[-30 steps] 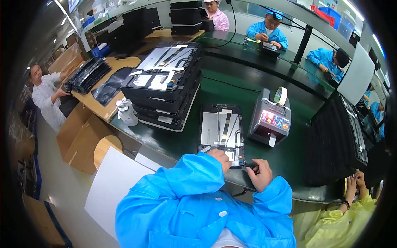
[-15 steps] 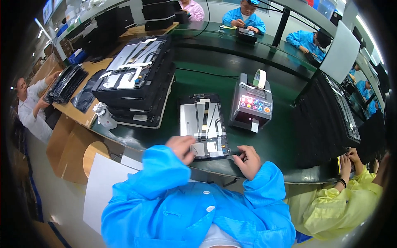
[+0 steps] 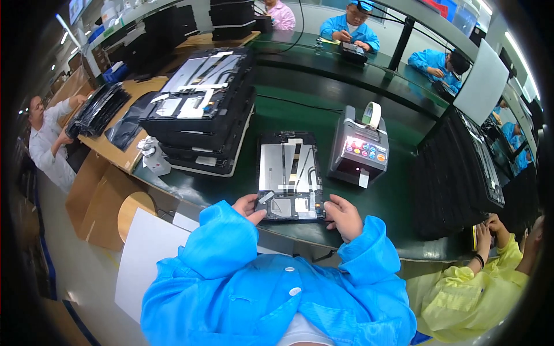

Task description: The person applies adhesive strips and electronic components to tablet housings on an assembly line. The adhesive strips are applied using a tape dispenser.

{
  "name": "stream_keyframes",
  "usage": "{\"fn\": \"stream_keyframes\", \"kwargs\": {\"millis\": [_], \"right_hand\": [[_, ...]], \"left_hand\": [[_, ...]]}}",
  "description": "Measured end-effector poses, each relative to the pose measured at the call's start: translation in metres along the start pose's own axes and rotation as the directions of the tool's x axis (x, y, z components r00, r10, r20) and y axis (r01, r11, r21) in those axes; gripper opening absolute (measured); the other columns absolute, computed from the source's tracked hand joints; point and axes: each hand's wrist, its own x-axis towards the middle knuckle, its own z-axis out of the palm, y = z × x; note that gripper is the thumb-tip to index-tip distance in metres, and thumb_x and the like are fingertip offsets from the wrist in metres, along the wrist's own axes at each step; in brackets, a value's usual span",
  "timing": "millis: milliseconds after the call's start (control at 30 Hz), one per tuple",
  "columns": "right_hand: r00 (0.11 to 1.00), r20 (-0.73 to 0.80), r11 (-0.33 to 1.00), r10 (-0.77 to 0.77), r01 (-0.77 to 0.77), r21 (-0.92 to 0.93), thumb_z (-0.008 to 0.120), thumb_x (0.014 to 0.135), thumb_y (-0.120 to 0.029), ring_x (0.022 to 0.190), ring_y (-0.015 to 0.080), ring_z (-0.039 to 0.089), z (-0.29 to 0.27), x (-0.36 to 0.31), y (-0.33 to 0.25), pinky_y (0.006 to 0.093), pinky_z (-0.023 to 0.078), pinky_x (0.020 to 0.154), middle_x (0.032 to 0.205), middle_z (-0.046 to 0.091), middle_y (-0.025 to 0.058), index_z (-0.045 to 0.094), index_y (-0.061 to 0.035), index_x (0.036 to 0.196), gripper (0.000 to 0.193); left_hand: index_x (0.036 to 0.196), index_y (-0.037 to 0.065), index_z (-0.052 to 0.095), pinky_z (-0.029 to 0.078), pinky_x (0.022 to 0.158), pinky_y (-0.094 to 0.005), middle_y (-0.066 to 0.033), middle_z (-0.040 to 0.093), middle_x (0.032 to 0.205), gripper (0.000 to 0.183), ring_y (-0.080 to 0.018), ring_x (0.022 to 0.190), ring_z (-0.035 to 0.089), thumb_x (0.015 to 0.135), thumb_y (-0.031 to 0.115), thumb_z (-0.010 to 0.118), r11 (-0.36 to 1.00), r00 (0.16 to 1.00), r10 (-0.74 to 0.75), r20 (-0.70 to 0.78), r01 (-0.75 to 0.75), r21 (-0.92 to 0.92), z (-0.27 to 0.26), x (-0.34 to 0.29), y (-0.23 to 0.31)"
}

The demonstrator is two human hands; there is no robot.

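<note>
A tablet screen assembly (image 3: 278, 167) lies on the green bench in front of me, its silver back with black cables and white strips facing up. My left hand (image 3: 248, 209) holds its lower left edge, thumb near the corner. Opposite, my right hand (image 3: 344, 218) grips the lower right edge between thumb and curled fingers. A small pale strip (image 3: 266, 197) sits slantwise on the assembly near my left fingers. Just beyond my right hand stands a grey tape dispenser (image 3: 359, 147) with coloured buttons, a roll on top and a white tab sticking out in front.
A tall stack of similar assemblies in black trays (image 3: 199, 109) rises at left, beside a white bottle (image 3: 153, 157). More black trays (image 3: 456, 173) stand at right. Beside them a co-worker in a yellow sleeve (image 3: 461, 288) works. Other people sit across the bench; one in white is far left.
My left hand has moved off the assembly's lower left surface to its left edge, uncovering the pale strip. My right hand has closed in on the right edge. The whole view has shifted slightly.
</note>
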Motion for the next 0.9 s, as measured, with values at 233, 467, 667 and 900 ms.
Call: {"fn": "stream_keyframes", "kwargs": {"millis": [233, 467, 667, 900], "right_hand": [[0.969, 0.194, 0.904, 0.152, -0.215, 0.369, 0.047, 0.085, -0.023, 0.058, 0.0115, 0.051, 0.004, 0.005, -0.004, 0.022, 0.042, 0.04, 0.082, 0.057, 0.0065, 0.051, -0.0005, 0.099, 0.027], [0.963, 0.259, 0.96, -0.075, 0.0, 0.279, 0.044, 0.085, -0.018, 0.058, 0.0121, 0.051, 0.018, -0.029, -0.018, 0.0223, 0.044, 0.044, 0.084, 0.056, 0.0084, 0.047, 0.0024, 0.105, 0.029], [0.899, 0.105, 0.873, -0.426, 0.378, 0.31, 0.048, 0.079, -0.029, 0.057, 0.0156, 0.054, 0.019, -0.093, -0.039, 0.023, 0.043, 0.043, 0.084, 0.057, 0.0132, 0.04, 0.0066, 0.108, 0.047], [0.743, 0.185, 0.765, -0.643, 0.609, 0.212, 0.044, 0.082, -0.03, 0.053, 0.0135, 0.051, 0.061, -0.071, -0.127, 0.0229, 0.041, 0.045, 0.076, 0.055, 0.0112, 0.042, 0.0084, 0.105, 0.045]], "left_hand": [[0.124, -0.006, 0.03, 0.045, 0.076, -0.0303, -0.02, 0.05, 0.109, 0.062, -0.0228, 0.093, 0.053, 0.076, 0.016, 0.062, 0.963, 0.982, -0.186, -0.039, 0.174, -0.208, -0.008, 0.004, 0.009], [0.13, -0.001, 0.023, 0.041, 0.082, -0.0274, -0.0138, 0.048, 0.114, 0.06, -0.0167, 0.097, 0.049, 0.079, 0.007, 0.055, 0.949, 0.993, -0.092, 0.078, 0.111, -0.294, -0.019, 0.003, -0.027], [0.131, -0.003, 0.013, 0.021, 0.1, -0.0363, -0.0169, 0.031, 0.129, 0.074, -0.0237, 0.12, 0.03, 0.073, -0.002, 0.059, 0.89, 0.916, 0.305, 0.258, -0.178, -0.42, -0.03, -0.058, 0.038], [0.127, -0.001, 0.029, 0.038, 0.09, -0.0299, -0.013, 0.044, 0.119, 0.073, -0.0204, 0.108, 0.044, 0.065, -0.001, 0.069, 0.782, 0.785, 0.618, -0.034, -0.619, -0.079, -0.092, -0.052, 0.116]]}}
